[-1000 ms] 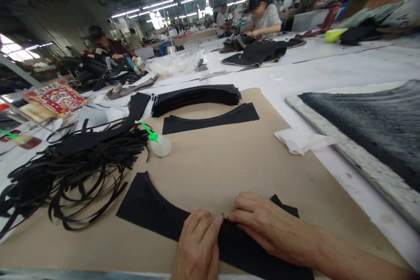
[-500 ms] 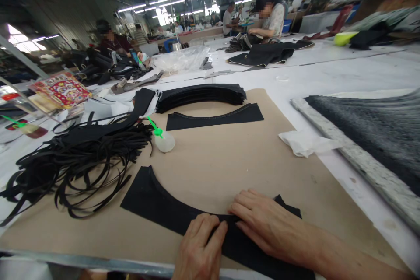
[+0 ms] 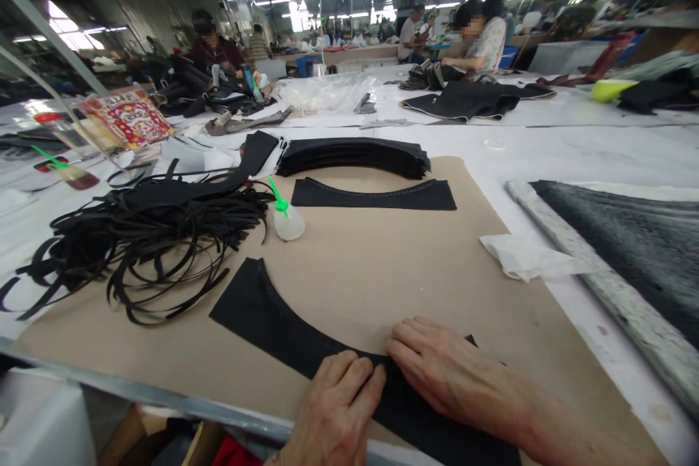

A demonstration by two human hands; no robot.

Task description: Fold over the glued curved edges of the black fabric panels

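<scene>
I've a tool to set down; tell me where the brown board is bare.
Widest: brown board between the far curved piece and the black piece under the left hand and right hand, with squeeze bottle left and white scrap right. Smaller: near-left, between strip heap and table edge. Crowded: the heap, the stack at the far edge, around both hands.

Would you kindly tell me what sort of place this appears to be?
Probably a factory workshop for garments or leather goods: several people at work, a stack of black pieces, and a tangle of black strips.
</scene>
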